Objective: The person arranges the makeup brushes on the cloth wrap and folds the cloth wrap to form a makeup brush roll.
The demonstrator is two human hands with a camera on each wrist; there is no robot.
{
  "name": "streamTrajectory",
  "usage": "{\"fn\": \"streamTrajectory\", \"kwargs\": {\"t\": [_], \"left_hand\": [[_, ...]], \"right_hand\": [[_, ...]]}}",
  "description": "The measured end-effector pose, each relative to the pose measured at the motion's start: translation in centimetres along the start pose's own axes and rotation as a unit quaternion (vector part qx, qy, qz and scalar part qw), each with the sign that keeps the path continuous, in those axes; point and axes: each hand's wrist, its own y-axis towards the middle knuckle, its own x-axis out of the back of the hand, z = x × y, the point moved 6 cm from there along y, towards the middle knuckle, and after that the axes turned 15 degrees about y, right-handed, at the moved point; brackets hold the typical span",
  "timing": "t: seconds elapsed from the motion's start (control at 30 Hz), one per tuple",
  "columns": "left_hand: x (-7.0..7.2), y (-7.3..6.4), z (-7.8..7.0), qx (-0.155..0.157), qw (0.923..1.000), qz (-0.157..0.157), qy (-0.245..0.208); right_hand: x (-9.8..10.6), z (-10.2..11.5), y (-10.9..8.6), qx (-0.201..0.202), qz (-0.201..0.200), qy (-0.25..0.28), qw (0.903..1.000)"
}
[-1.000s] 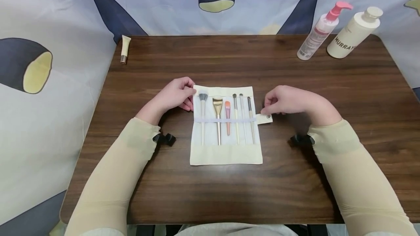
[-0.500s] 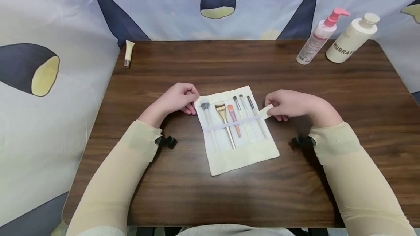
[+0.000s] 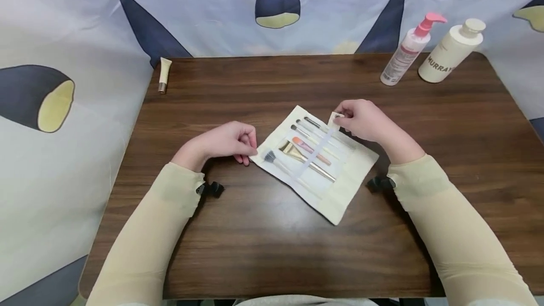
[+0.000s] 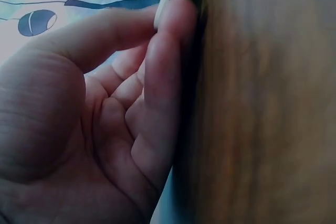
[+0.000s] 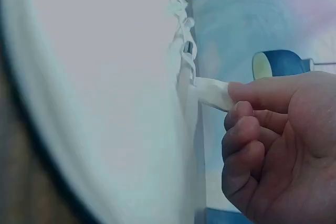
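A cream fabric makeup brush roll (image 3: 352, 174) lies unfolded and turned at an angle between the hands. Under its pale elastic strap (image 3: 314, 155) sit several makeup brushes, among them a wide gold flat brush (image 3: 293, 150), a pink brush (image 3: 308, 148) with an orange tip and a fluffy dark-bristled brush (image 3: 270, 157). My left hand (image 3: 229, 140) pinches the roll's left corner between thumb and index finger. The right hand (image 3: 363, 119) pinches the closure tab (image 5: 212, 93) at the opposite side. In the right wrist view the roll's pale surface fills the left half.
A pink-topped pump bottle (image 3: 401, 60) and a white bottle (image 3: 446, 55) stand at the back right of the wooden table (image 3: 255, 259). A small cream tube (image 3: 164, 74) is at the back left. Patterned fabric (image 3: 221, 13) hangs behind the table.
The brush roll has turned counterclockwise from straight to strongly slanted. My right hand, on its tab, has moved away from the body, while the left hand has come slightly nearer it.
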Motion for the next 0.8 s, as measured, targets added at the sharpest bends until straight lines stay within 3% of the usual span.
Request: {"fn": "streamTrajectory", "kwargs": {"t": [0.1, 0.23, 0.37, 0.5, 0.6, 0.7, 0.73, 0.8], "left_hand": [[-1.3, -0.5, -0.7, -0.001, 0.9999, 0.014, 0.005], [-3.2, -1.6, -1.2, 0.02, 0.9996, 0.018, 0.005], [-5.0, -2.7, -1.8, 0.029, 0.9995, 0.005, -0.01], [-6.1, -4.1, -2.6, 0.029, 0.9989, -0.015, -0.033], [-6.0, -5.0, -3.1, 0.02, 0.9991, -0.028, -0.026], [-5.3, -5.9, -3.9, -0.009, 0.9947, -0.086, 0.055], [-5.1, -6.1, -4.3, -0.021, 0.9886, -0.109, 0.102], [-4.9, -6.6, -5.1, -0.036, 0.9671, -0.145, 0.206]], "right_hand": [[-0.1, 0.6, 1.0, 0.004, 0.01, -0.013, 0.9999], [-1.0, 1.6, 2.5, 0.027, 0.041, -0.026, 0.9985], [-2.0, 2.7, 3.1, 0.075, 0.061, -0.009, 0.9953], [-1.9, 3.9, 1.6, 0.136, 0.035, 0.021, 0.9899], [-1.1, 3.9, -1.4, 0.166, 0.01, -0.003, 0.9861], [-1.1, 2.9, -5.4, 0.193, 0.013, -0.072, 0.9785], [-1.1, 2.5, -6.6, 0.203, 0.012, -0.094, 0.9746], [-1.3, 1.6, -8.8, 0.223, 0.006, -0.133, 0.9656]]}}
